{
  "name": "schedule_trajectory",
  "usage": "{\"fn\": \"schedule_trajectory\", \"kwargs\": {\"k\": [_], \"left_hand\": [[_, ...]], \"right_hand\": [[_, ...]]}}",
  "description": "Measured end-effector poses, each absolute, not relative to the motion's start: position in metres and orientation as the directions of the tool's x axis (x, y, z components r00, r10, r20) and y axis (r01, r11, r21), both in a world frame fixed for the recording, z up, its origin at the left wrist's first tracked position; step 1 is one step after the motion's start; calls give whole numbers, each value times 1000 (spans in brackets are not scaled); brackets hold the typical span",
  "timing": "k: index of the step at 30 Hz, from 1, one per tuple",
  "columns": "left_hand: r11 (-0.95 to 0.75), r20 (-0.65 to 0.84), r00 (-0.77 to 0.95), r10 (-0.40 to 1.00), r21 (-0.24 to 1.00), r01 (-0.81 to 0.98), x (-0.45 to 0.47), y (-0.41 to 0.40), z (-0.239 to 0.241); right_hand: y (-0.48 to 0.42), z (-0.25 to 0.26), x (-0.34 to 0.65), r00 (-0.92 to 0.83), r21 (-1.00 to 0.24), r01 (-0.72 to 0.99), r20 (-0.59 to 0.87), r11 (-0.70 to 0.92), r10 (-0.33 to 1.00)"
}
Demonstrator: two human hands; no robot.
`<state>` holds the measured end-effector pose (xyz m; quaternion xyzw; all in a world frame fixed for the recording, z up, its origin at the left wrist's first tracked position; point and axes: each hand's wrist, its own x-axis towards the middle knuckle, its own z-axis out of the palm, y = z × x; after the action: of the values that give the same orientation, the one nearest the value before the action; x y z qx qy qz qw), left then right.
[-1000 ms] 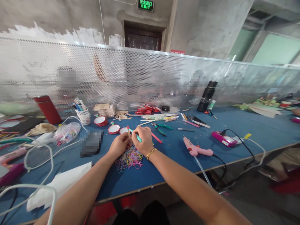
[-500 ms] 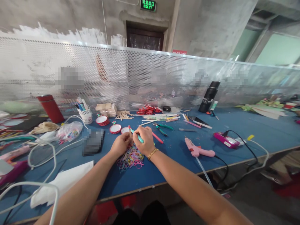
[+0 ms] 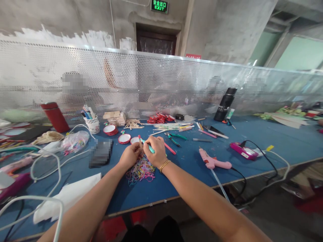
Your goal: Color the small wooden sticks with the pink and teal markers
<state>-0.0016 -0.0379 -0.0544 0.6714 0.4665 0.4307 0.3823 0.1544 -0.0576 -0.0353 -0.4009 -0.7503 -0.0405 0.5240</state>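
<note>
My left hand (image 3: 130, 155) is closed on a small wooden craft stick (image 3: 140, 141), held upright; its top end is pinkish red. Pinched in my right hand (image 3: 157, 151) is a teal marker pen (image 3: 150, 148), slanted so that its upper end meets the stick. Fingers hide the lower part of the stick. Just below both hands lies a loose heap of thin multicoloured loops (image 3: 141, 170). Behind my fingers sit round red-rimmed tins (image 3: 124, 138). A pink-red marker (image 3: 170, 148) rests to the right of my right hand.
Green-handled pliers (image 3: 176, 137), loose sticks (image 3: 171, 127) and a pink glue gun (image 3: 213, 160) lie to the right. A black phone (image 3: 101, 153), white cables (image 3: 59, 168) and a pen cup (image 3: 93, 124) are on the left. A black flask (image 3: 224, 106) stands by the perforated screen (image 3: 121, 77).
Both hands stay in nearly the same place, with the marker still against the stick. Any movement of the fingers is very slight.
</note>
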Motion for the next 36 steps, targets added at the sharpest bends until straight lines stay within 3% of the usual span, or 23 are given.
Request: {"fn": "schedule_trajectory", "kwargs": {"k": [21, 36], "left_hand": [[-254, 216, 169, 962, 934, 252, -1, -37, -55], [-281, 227, 200, 953, 910, 306, -1, -38, -54]], "right_hand": [[-58, -36, 154, -178, -314, 648, 824, 694, 538], [-58, -34, 155, -144, -347, 652, 816, 674, 559]]}}
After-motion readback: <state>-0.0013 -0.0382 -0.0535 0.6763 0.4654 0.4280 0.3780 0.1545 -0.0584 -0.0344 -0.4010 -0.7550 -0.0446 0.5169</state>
